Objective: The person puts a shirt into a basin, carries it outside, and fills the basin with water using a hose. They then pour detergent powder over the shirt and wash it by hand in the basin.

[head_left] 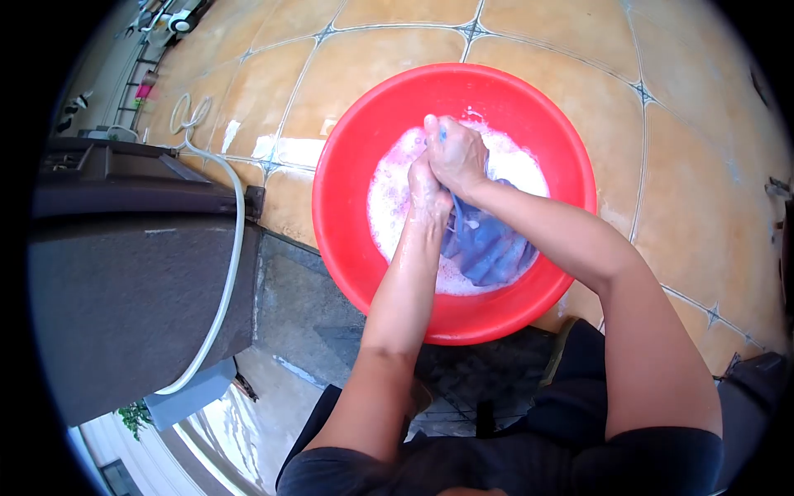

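Note:
A wide red basin (pixel 339 174) holds white, foamy water (pixel 389 198). Wet blue cloth (pixel 488 248) lies partly in the suds, and its upper end runs up into my hands. My left hand (pixel 426 186) is closed on the cloth over the middle of the basin. Pressed against it from the right, my right hand (pixel 459 157) has its fingers wrapped round the cloth, and a bit of blue shows between them. The hands hide most of the gripped part.
Tan floor tiles (pixel 546 41) surround the basin. A pale hose (pixel 236 264) runs over a dark block (pixel 141 306) at the left and coils on the tiles. My dark-clad leg (pixel 575 364) is close to the basin's near right side.

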